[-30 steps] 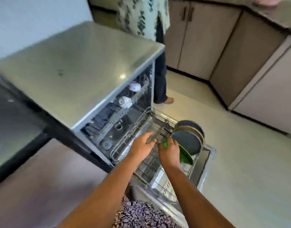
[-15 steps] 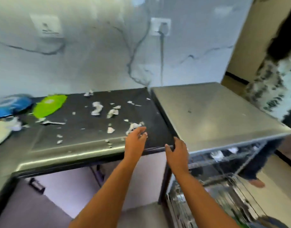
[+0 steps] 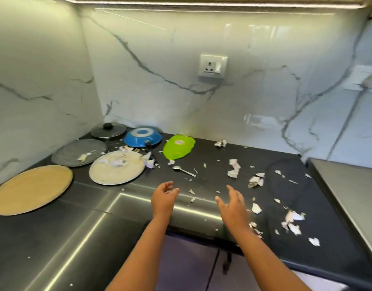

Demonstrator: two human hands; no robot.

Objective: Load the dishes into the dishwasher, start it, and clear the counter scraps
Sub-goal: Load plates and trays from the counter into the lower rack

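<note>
A: What's the room like?
B: A dark tabletop runs into a corner of white veined wall, with a socket above; white scraps are strewn across it.
A: Dishes?
B: At left a tan plate; a white plate bearing scraps; a mesh plate with a few; behind, a lid, an overturned blue pan, a green plate.
A: The grips?
B: Left grip and right grip hang over the front edge, fingers loose, holding nothing; a spoon lies beyond, between them, apart from both.
</note>
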